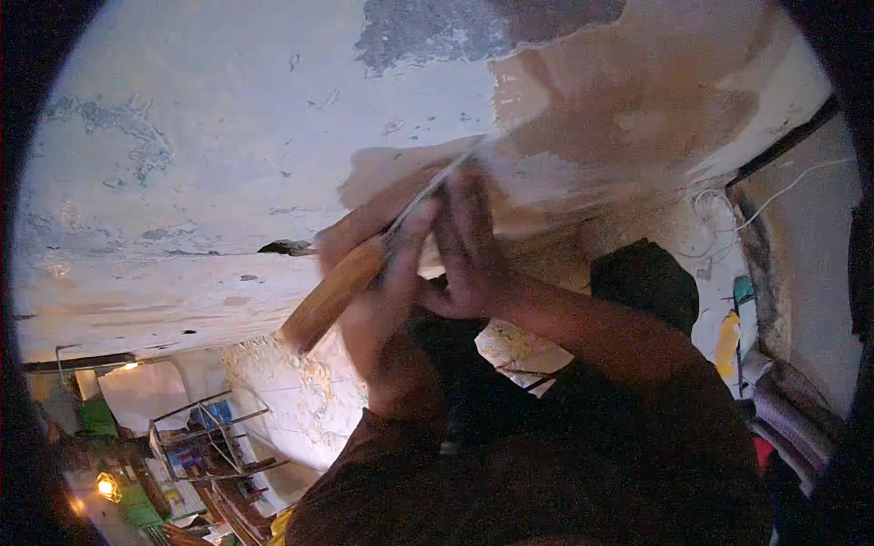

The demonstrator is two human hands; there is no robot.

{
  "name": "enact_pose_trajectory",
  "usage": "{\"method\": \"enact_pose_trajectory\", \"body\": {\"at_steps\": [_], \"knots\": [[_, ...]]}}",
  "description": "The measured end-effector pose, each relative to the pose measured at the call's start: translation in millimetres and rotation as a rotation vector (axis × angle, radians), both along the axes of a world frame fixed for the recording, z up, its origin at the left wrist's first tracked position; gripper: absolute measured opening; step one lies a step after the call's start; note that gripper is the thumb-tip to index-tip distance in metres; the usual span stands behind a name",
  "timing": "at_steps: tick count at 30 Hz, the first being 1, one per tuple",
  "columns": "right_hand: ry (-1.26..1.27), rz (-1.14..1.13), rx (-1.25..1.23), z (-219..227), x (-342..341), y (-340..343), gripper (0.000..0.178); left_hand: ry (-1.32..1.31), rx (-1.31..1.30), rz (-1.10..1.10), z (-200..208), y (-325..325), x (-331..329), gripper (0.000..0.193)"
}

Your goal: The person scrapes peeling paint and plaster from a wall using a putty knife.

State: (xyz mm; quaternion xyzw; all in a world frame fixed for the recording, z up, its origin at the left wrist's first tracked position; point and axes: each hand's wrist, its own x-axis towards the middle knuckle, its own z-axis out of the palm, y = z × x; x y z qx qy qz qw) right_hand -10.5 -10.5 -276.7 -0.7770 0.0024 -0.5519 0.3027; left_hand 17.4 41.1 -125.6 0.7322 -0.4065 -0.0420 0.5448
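A putty knife with a wooden handle and a thin pale blade lies slantwise against the plastered surface above me. My left hand is closed around it near where handle meets blade. Alongside the blade, my right hand has its fingers stretched upward and its thumb apart; the fingertips touch or nearly touch the blade. Both hands are slightly blurred. The blade's tip reaches the border between the pale plaster and a brownish, damp-looking patch. A brown area beside the blade could be shadow.
Higher up is a dark grey bare patch. A broken hole marks the plaster edge at left. Down at lower left stand a metal frame and a lit lamp. A loose white cable hangs at right, above rolled cloth.
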Motion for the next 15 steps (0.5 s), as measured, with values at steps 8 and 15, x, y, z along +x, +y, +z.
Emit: {"method": "enact_pose_trajectory", "body": {"at_steps": [8, 15], "knots": [[0.046, 0.062, -0.133, 2.6, -2.8, -2.5, 0.094, 0.004, -0.032, 0.081, -0.1, 2.6, -2.3, 0.023], [0.009, 0.026, -0.025, 2.3, -0.8, -0.8, 0.088, -0.042, 0.027, 0.030, -5.3, 3.8, 2.8, 0.020]]}}
